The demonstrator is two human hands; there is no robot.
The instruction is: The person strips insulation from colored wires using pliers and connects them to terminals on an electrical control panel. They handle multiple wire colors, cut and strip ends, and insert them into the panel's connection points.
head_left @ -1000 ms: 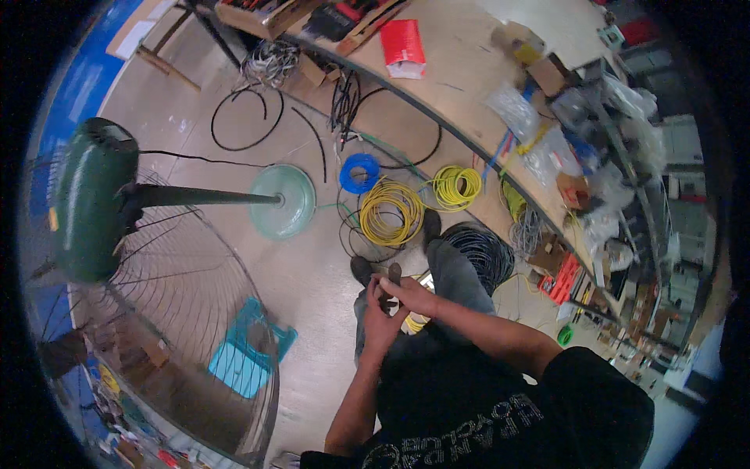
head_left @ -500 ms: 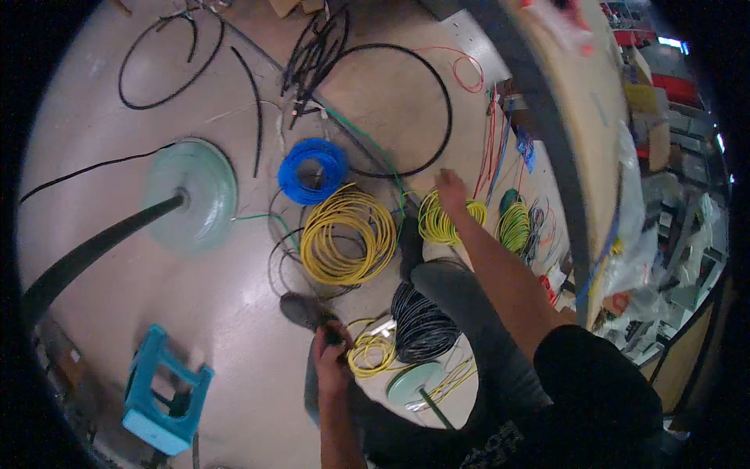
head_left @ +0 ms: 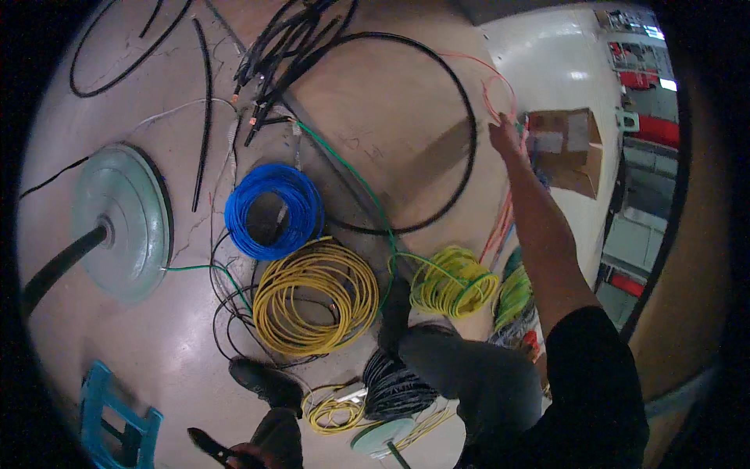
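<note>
At the lower edge, my left hand (head_left: 245, 454) is closed around a dark hand tool (head_left: 206, 444), its narrow end pointing up and left. Most of that hand is cut off by the picture's edge. My right arm stretches far forward. Out there my right hand (head_left: 508, 139) has its fingers drawn together at the thin red wires (head_left: 504, 217), beside their loose loop (head_left: 512, 84). Nearer along that arm stand a yellow-green wire coil (head_left: 455, 283) and another green-yellow coil (head_left: 513, 291), partly hidden by the arm.
Blue (head_left: 238, 211) and yellow (head_left: 266, 313) cable coils lie by my feet, with a black coil (head_left: 398, 387) between them. Thick black cables (head_left: 461, 172) spread ahead. A round green base (head_left: 121, 262) and turquoise stool (head_left: 98, 406) stand left; a cardboard box (head_left: 574, 129) stands right.
My right hand has gone from above the yellow-green coil forward to the red wires. My left hand has dropped toward the lower edge with the dark tool. The whole view has shifted.
</note>
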